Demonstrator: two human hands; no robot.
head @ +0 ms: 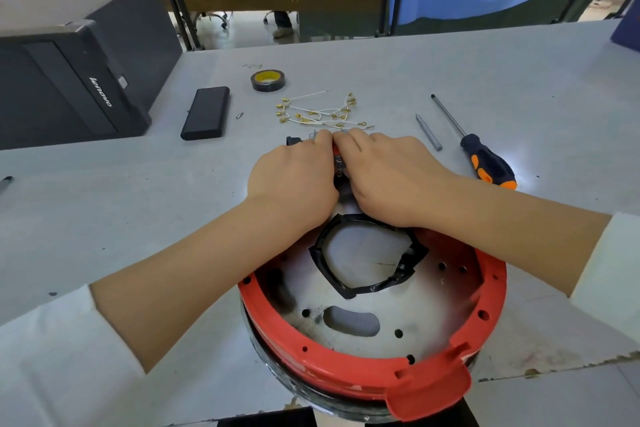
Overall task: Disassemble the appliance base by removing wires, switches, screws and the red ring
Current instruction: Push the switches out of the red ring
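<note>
The round appliance base [363, 326] lies at the table's near edge, a red ring [346, 369] running around its metal plate and black tape [367, 288] lining its central hole. At the base's far rim, my left hand [294, 180] and my right hand [388, 177] meet, fingers curled around a small switch part [338, 163] that shows red and grey between them; most of it is hidden. A black piece [292, 141] peeks out beside my left fingers. Removed white wires with brass terminals [322, 111] lie just beyond.
A screwdriver with a black and orange handle [485, 158] and a loose metal bit [428, 132] lie to the right. A tape roll [269, 80], a black rectangular block [206, 113] and a small screw [239, 115] sit farther back. A black computer case [69, 80] stands at left.
</note>
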